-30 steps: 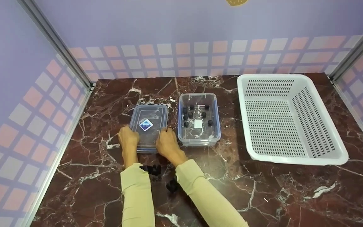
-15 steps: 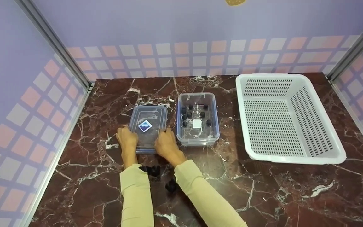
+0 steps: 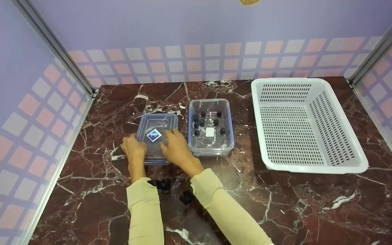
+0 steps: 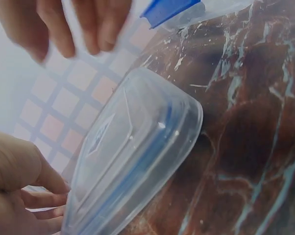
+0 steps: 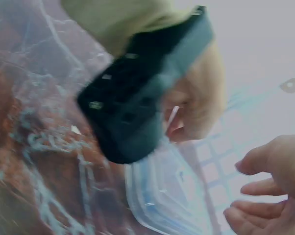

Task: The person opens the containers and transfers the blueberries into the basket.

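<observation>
A clear plastic lid [image 3: 158,149] with a blue diamond label lies on the dark marble table. My left hand [image 3: 134,149] holds its left edge; in the left wrist view the thumb and curled fingers of that hand [image 4: 25,186] meet the rim. Over the right side of the lid is my right hand [image 3: 177,148]. Apart from the lid, its fingers [image 4: 91,24] hang loosely with nothing between them. Right of the lid stands an open clear plastic box [image 3: 228,149] with blue sides, holding several small dark round pieces and a white square.
A large white perforated basket [image 3: 261,136] stands on the right of the marble table [image 3: 233,204]. Patterned purple walls [image 3: 175,27] enclose the back and sides. Black wrist straps with cameras [image 3: 186,197] sit at both wrists.
My right hand has come off the lid's right edge and lifted over its top, fingers loosened. My left hand stays at the left edge. The whole view has shifted slightly.
</observation>
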A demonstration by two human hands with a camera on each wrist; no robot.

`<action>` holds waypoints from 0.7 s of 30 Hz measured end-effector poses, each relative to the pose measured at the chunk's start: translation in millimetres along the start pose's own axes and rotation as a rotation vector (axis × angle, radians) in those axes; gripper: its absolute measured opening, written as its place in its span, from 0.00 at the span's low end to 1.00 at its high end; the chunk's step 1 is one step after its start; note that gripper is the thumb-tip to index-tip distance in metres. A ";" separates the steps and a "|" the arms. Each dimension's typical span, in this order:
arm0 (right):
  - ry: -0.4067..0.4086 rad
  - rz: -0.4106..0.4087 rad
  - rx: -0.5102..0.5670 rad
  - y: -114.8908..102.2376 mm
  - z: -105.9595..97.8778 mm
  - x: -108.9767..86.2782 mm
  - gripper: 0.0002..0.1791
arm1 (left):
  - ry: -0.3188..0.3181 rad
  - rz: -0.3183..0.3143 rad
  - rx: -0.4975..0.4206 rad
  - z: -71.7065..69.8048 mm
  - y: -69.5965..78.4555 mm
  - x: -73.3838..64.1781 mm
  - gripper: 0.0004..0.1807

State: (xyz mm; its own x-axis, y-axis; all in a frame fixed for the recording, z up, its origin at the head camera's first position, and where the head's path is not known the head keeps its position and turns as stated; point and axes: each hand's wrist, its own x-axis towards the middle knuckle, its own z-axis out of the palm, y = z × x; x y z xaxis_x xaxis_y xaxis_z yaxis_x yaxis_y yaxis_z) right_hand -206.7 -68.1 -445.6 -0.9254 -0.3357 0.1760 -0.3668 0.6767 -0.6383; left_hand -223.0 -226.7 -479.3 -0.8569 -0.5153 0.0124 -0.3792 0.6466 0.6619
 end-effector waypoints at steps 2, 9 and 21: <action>0.015 -0.011 0.053 0.3 -7.9 2.4 0.22 | 0.032 -0.003 -0.036 -0.6 4.5 -0.3 0.23; 0.084 -0.049 0.175 12.6 -28.8 7.1 0.21 | 0.086 0.043 -0.121 -5.7 25.7 -4.5 0.20; 0.146 -0.009 0.176 52.6 -60.9 12.0 0.23 | -0.091 0.227 -0.175 5.8 63.8 -17.8 0.17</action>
State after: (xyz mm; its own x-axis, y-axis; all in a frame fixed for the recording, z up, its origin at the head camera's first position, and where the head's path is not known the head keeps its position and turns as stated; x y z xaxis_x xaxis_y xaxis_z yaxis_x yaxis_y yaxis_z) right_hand -242.9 3.3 -431.5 -0.9308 -0.2340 0.2809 -0.3648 0.5454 -0.7546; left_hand -234.0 -173.1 -441.6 -0.9437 -0.3108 0.1132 -0.1149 0.6289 0.7689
